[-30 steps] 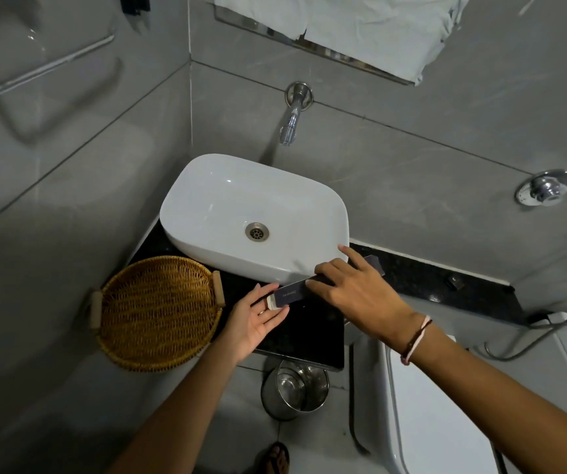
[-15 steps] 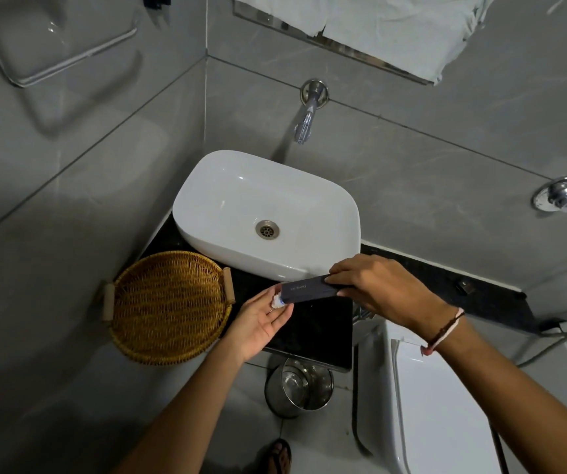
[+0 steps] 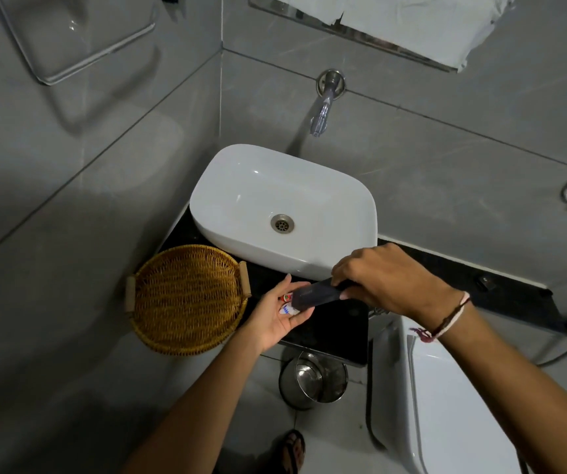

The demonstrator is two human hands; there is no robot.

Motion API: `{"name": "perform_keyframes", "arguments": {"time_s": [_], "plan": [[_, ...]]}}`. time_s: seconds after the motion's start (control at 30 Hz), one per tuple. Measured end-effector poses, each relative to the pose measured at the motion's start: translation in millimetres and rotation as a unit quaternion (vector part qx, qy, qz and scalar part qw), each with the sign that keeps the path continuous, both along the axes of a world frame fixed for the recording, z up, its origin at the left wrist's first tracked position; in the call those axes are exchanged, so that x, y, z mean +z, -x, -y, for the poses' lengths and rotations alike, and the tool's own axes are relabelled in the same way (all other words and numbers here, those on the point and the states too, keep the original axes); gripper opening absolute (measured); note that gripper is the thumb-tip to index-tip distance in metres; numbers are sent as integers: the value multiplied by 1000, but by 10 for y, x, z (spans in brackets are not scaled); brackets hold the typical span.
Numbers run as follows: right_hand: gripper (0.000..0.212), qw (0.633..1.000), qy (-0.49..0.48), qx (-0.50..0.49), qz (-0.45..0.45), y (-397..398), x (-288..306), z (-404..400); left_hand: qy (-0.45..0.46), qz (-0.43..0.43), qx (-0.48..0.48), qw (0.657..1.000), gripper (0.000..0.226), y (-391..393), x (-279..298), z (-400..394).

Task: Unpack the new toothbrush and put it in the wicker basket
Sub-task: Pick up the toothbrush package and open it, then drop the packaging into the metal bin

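Observation:
A dark, narrow toothbrush box is held level above the black counter, just in front of the sink. My right hand is closed over its right half from above. My left hand cups the box's left end, palm up, where a white inner pack with red and blue print sticks out of the opening. The toothbrush itself is hidden. The round wicker basket with two wooden handles sits on the counter's left end, a short way left of my left hand, with nothing in it.
A white vessel sink stands behind the hands under a wall tap. The black counter ends just below the hands. A steel bucket stands on the floor, a white toilet at right. Grey tiled walls close in left and back.
The box has lifted off the counter and my right hand has closed over it. The printed inner pack now shows at the left end. The view has shifted a little.

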State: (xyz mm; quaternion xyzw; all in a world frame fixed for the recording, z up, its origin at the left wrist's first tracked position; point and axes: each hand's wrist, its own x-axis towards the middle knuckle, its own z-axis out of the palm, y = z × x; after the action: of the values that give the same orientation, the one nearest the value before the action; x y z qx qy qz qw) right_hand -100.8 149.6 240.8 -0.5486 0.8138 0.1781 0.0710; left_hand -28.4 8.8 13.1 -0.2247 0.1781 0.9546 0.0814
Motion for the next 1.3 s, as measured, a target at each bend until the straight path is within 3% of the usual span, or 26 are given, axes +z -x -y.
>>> {"name": "perform_keyframes", "arguments": {"time_s": [0.13, 0.23, 0.53, 0.67, 0.83, 1.0, 1.17, 1.3], "plan": [[32, 1000, 22, -20, -3, 122, 38, -94, 9, 28, 13, 999, 26, -53, -9, 55], [32, 999, 29, -22, -12, 170, 47, -158, 23, 39, 28, 999, 37, -93, -59, 89], [37, 996, 30, -83, 10, 270, -108, -428, 61, -12, 14, 998, 17, -138, -186, 164], [40, 986, 37, -164, 23, 250, -283, -629, 124, -11, 9, 992, 19, -93, -208, 174], [29, 958, 55, -277, 49, 102, -680, -1056, 239, 36, -2, 970, 9, -46, -218, 132], [28, 894, 116, -427, 75, -178, -1134, -1618, 316, 77, -5, 945, 19, -5, -234, 1], [33, 763, 256, -583, 116, -504, -1678, -2228, 338, 95, 1, 936, 3, 147, -173, -237], [30, 699, 286, -636, 158, -582, -2264, -2501, 377, 93, -2, 921, 5, 294, -128, -446]]}}
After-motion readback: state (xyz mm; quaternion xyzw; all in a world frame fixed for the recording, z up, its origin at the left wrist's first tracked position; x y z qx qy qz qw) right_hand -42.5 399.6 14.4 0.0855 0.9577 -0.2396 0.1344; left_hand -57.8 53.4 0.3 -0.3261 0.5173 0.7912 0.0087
